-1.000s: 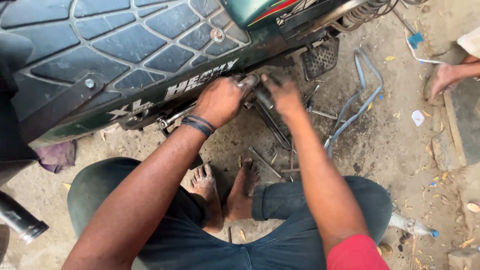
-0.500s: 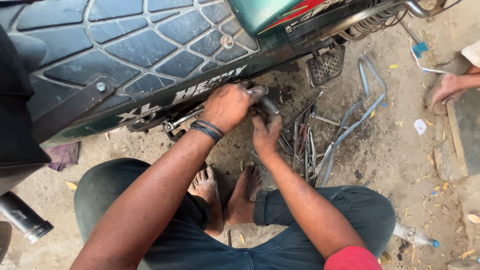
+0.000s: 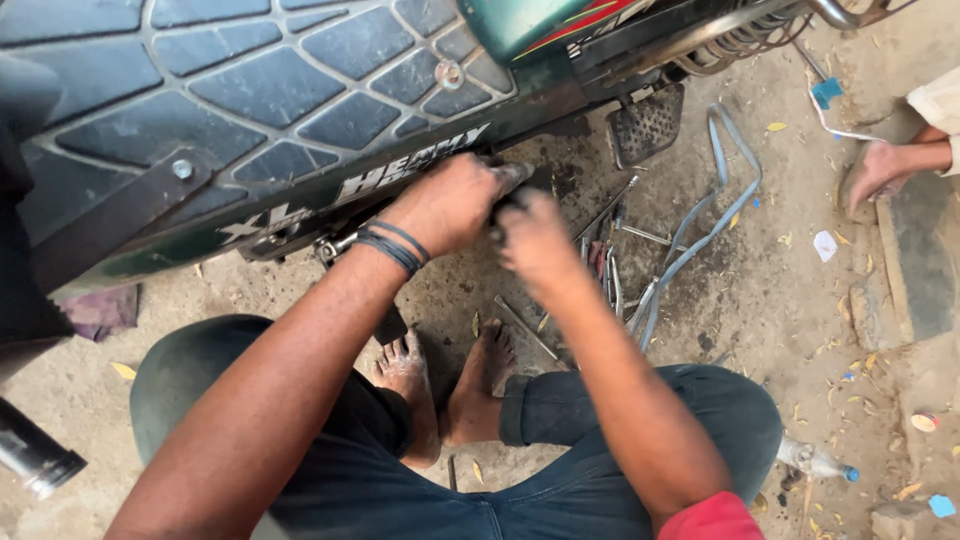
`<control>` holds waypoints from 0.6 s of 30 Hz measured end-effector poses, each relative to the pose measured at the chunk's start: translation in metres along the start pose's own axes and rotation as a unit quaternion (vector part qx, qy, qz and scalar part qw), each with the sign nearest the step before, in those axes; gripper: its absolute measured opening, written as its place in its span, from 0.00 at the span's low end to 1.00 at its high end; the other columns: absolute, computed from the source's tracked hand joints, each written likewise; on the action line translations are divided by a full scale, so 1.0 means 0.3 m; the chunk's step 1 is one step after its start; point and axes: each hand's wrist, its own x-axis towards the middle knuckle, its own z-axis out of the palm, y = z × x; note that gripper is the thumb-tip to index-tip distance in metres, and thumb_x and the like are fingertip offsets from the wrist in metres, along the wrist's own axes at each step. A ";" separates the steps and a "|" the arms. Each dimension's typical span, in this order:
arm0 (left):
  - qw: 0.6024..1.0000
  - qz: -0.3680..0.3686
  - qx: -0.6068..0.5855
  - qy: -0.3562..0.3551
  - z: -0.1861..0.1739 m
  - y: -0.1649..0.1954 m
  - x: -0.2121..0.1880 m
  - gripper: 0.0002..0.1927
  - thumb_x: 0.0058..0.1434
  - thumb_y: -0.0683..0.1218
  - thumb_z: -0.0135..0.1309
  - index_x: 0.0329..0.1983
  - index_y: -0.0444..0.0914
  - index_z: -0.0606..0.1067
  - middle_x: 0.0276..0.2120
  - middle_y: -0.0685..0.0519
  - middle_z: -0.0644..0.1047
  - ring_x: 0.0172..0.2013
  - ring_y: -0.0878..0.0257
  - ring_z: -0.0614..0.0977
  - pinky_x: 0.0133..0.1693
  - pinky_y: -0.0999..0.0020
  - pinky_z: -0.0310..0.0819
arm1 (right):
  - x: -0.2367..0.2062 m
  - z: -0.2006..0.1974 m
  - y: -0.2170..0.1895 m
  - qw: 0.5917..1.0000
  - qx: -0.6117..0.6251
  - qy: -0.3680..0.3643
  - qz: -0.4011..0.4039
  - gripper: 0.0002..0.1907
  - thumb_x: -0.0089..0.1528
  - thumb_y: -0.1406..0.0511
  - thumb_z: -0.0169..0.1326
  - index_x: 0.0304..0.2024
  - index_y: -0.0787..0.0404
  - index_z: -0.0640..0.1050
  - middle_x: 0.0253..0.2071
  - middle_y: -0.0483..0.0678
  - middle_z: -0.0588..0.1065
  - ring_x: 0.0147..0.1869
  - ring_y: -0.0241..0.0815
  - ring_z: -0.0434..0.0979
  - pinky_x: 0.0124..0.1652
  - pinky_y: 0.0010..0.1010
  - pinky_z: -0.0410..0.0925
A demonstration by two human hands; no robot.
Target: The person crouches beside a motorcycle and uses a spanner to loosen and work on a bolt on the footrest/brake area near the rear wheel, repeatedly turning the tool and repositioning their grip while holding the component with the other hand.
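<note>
Mostly hidden: both hands' (image 3: pixel 455 205) grip under moped (image 3: pixel 250 110), part unclear.

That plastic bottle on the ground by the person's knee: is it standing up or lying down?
Lying down. The plastic bottle rests on its side on the dirt beside the knee, its blue cap pointing right.

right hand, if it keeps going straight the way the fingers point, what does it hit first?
Most likely the dark underside of the motorcycle. The right hand points up and slightly left, beside the left hand under the body panel. Depth is unclear; it may already touch a part hidden there.
</note>
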 end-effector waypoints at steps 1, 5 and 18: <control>1.000 0.004 -0.021 -0.005 -0.001 -0.008 -0.002 0.26 0.50 0.37 0.56 0.56 0.36 0.75 0.32 0.36 0.80 0.36 0.37 0.82 0.36 0.46 0.79 | -0.014 -0.019 -0.054 0.983 0.109 -0.041 0.142 0.05 0.66 0.69 0.50 0.40 0.65 0.75 0.26 0.44 0.70 0.22 0.34 0.65 0.19 0.29 0.58; 0.999 0.017 -0.028 0.006 0.012 -0.032 -0.007 0.17 0.52 0.37 0.56 0.46 0.35 0.77 0.34 0.37 0.80 0.39 0.38 0.82 0.40 0.46 0.79 | -0.052 -0.029 -0.233 0.988 0.048 -0.034 0.141 0.07 0.68 0.65 0.52 0.38 0.62 0.76 0.23 0.40 0.69 0.18 0.29 0.62 0.16 0.24 0.57; 0.996 -0.070 0.035 0.050 0.045 -0.003 -0.008 0.19 0.62 0.37 0.45 0.56 0.39 0.75 0.30 0.39 0.79 0.33 0.42 0.83 0.35 0.47 0.79 | 0.157 -0.148 -0.176 0.990 -0.117 0.081 -0.008 0.10 0.67 0.63 0.60 0.34 0.63 0.81 0.26 0.40 0.75 0.26 0.29 0.68 0.26 0.24 0.61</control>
